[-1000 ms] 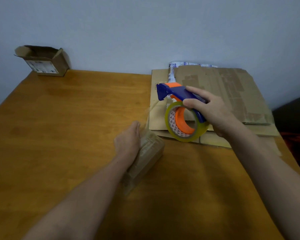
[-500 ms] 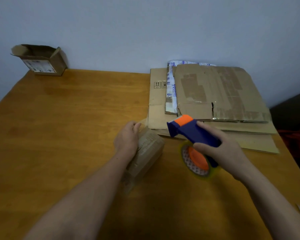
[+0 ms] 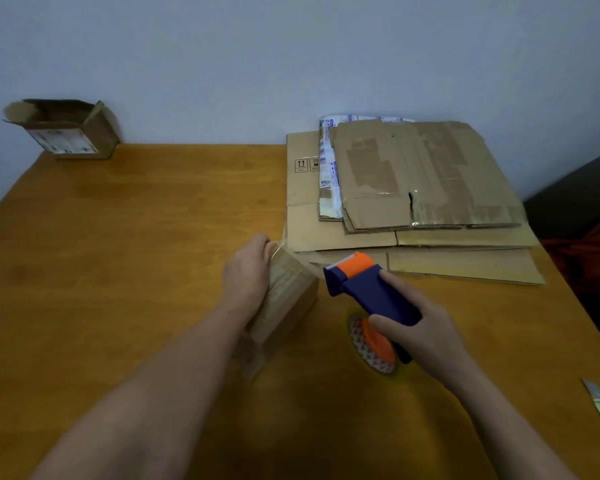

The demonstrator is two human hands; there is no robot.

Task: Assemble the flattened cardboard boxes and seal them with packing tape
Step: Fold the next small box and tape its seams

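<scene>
The small box lies on the bench near its middle, just this side of the stack of flattened cartons. The left grip lies along its left side with fingers curled over the far end, holding it down. The right grip is wrapped round the blue handle of the dispenser, whose orange mouth sits just beside the box's right edge. The roll hangs beneath, close to the bench or on it, I cannot tell which. A faint clear strip seems to run from the box's far corner to the mouth, so the tape is probably anchored there and being drawn out. The box looks light and hollow, stiff along its creases but apt to cave if pressed mid-panel, and it would likely skid on the smooth wood under the tape's drag. It is best held at edges and corners, with weight bearing down. The dispenser is rigid and wants a full fist on the handle, clear of the cutting edge. An open box stands at the far left corner, well apart.
</scene>
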